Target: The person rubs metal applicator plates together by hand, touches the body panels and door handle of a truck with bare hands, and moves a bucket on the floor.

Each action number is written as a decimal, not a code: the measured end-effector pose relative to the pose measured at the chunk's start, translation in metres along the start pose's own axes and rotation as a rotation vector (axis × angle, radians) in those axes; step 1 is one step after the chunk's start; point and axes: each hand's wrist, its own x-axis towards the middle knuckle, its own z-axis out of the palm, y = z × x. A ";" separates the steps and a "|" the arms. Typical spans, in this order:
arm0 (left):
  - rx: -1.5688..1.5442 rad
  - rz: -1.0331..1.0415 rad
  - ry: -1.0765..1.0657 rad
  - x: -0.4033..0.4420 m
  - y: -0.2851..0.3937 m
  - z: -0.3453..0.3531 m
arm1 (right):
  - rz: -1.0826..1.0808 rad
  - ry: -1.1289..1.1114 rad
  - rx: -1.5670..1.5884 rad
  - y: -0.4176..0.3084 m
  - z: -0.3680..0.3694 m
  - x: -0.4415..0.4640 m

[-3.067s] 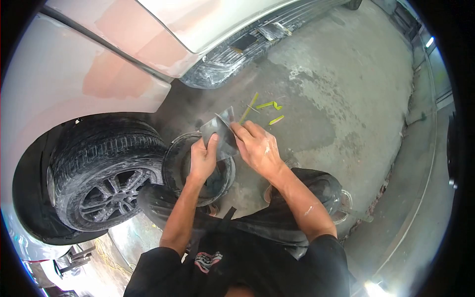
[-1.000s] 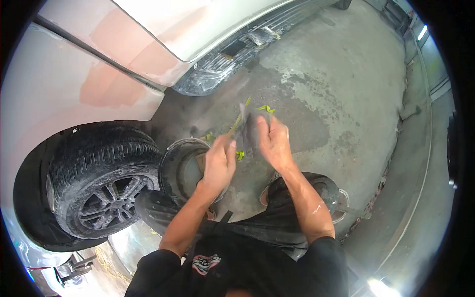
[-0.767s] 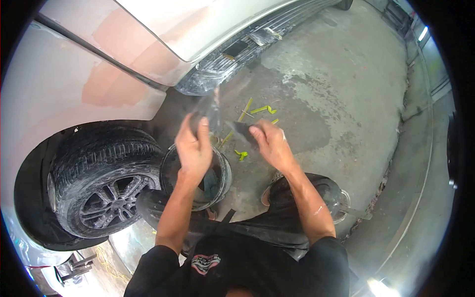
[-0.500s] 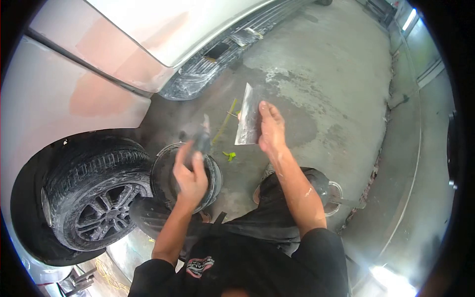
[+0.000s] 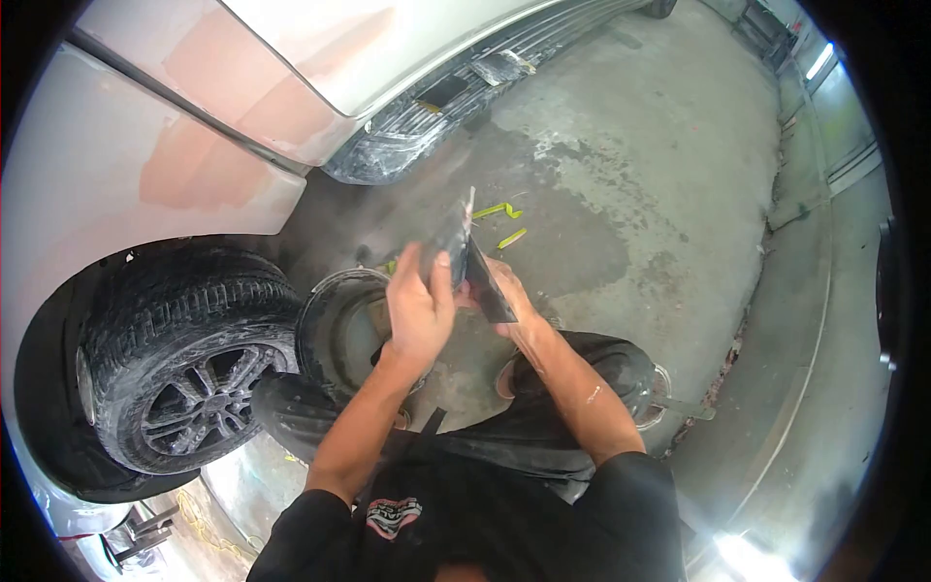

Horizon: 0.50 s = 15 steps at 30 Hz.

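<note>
My left hand (image 5: 419, 301) has its fingers closed round a dark grey, block-like piece (image 5: 446, 250), whose exact kind is blurred. My right hand (image 5: 512, 291) grips a thin, flat dark sheet (image 5: 490, 283) with straight edges, turned nearly edge-on to me. The two held things meet or almost touch in front of my knees; whether they touch I cannot tell. Below and left of my left hand stands a black bucket (image 5: 308, 335), with greyish liquid apparently inside.
On the left is a white vehicle (image 5: 92, 145) with pinkish patches (image 5: 208, 175), a dusty wheel (image 5: 194, 369) and a running board (image 5: 388, 145). Yellow-green strips (image 5: 511, 238) lie on the partly wet concrete floor (image 5: 669, 165). A wall (image 5: 824, 320) runs along the right.
My hands have come together: the left moved right with the dark piece, the right moved slightly down and left. The sheet has turned from showing its face to nearly edge-on.
</note>
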 end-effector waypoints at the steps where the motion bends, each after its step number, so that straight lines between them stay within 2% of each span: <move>1: -0.005 -0.029 -0.009 0.006 -0.006 -0.006 | 0.018 -0.076 -0.025 0.004 -0.010 0.003; 2: -0.008 -0.058 -0.015 0.010 -0.011 -0.013 | 0.146 -0.041 -0.128 0.003 -0.019 0.009; 5: -0.034 -0.093 0.059 0.019 -0.050 -0.027 | 0.142 -0.081 -0.443 -0.019 -0.007 -0.015; 7: 0.042 -0.169 0.117 0.023 -0.070 -0.046 | -0.056 -0.026 -0.546 -0.023 -0.007 -0.029; 8: -0.079 -0.348 0.066 0.023 -0.076 -0.057 | -0.154 0.000 -0.597 -0.026 -0.006 -0.032; 10: -0.681 -0.689 0.218 0.021 -0.079 -0.058 | -0.363 0.149 -0.407 -0.047 0.007 -0.034; 11: -0.992 -0.849 0.290 0.019 -0.081 -0.058 | -0.449 0.201 -0.421 -0.049 0.010 -0.034; 12: -1.140 -1.073 0.309 0.016 -0.093 -0.055 | -0.533 0.256 -0.438 -0.051 0.013 -0.034; 13: -1.586 -1.189 0.108 0.004 -0.113 -0.050 | -0.606 0.284 -0.573 -0.052 0.014 -0.035; 14: -2.030 -1.271 -0.135 -0.014 -0.134 -0.044 | -0.837 0.341 -0.985 -0.051 0.024 -0.039; 15: -2.466 -1.313 -0.422 -0.027 -0.143 -0.038 | -0.862 0.341 -1.070 -0.049 0.026 -0.036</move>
